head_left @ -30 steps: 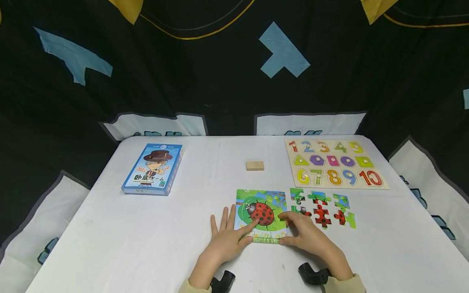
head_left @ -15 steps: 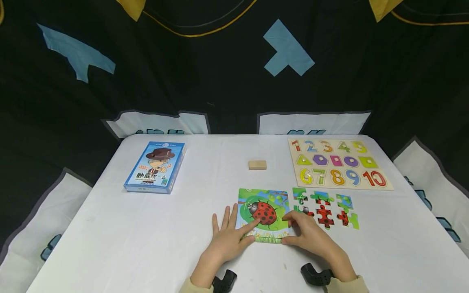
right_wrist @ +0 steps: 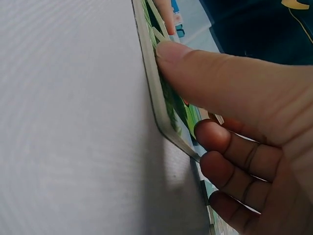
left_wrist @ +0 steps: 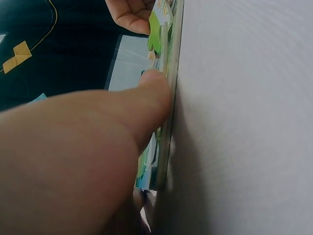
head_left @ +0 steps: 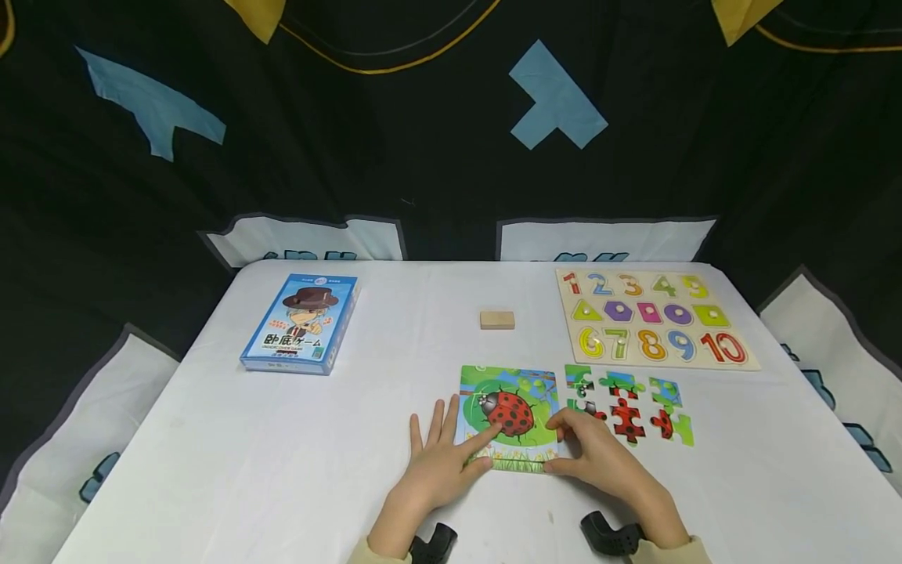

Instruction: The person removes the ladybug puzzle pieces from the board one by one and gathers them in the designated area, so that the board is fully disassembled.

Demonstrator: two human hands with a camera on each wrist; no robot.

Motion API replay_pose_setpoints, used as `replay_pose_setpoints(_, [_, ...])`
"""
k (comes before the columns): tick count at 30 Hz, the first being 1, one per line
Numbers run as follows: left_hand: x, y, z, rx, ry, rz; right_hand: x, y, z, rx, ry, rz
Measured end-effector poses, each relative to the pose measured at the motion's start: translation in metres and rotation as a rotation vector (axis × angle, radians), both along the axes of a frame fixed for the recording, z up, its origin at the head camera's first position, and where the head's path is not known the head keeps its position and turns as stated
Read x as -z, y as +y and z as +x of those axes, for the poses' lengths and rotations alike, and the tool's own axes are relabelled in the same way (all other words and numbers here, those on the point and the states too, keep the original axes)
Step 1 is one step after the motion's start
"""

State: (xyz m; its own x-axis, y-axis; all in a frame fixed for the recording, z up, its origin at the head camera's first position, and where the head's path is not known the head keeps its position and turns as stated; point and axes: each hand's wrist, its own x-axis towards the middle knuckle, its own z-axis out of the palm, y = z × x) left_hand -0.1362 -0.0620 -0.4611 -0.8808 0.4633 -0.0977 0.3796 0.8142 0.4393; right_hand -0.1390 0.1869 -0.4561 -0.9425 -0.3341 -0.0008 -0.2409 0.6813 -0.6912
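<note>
A square ladybug jigsaw puzzle lies in front of me in a thin-edged tray. My left hand rests at its lower left with fingers spread; the index finger touches the ladybug and the thumb lies at the bottom edge. At the lower right corner my right hand bends thumb and index finger over a green puzzle piece, which tilts up from the tray in the left wrist view. Most of that piece is hidden by the fingers. A narrow dark gap runs along the picture's lower edge.
Several loose ladybug puzzle pieces lie right of the tray. Behind them is a wooden number board. A small wooden block sits farther back, and a blue game box lies on the white table at left.
The head view has shifted slightly, so everything sits a little farther right in it. Both hands keep nearly the same places on the puzzle.
</note>
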Motion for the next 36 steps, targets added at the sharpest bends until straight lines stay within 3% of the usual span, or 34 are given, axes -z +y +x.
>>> replay_pose_setpoints(17, [-0.004, 0.000, 0.001, 0.002, 0.002, -0.004, 0.000, 0.001, 0.001, 0.009, 0.019, 0.010])
replay_pose_setpoints(25, [-0.002, 0.000, 0.000, 0.007, -0.008, 0.002, -0.011, 0.025, 0.012, 0.158, 0.033, -0.020])
replay_pose_setpoints(28, [-0.001, -0.001, 0.001, 0.002, -0.007, -0.005, -0.014, 0.046, 0.022, 0.231, 0.048, -0.038])
replay_pose_setpoints(32, [0.001, -0.002, 0.001, 0.007, -0.009, 0.001, -0.015, 0.082, 0.041, 0.353, 0.042, 0.012])
replay_pose_setpoints(36, [0.002, -0.001, 0.000, 0.010, 0.000, 0.012, -0.011, 0.113, 0.056, 0.430, -0.024, 0.080])
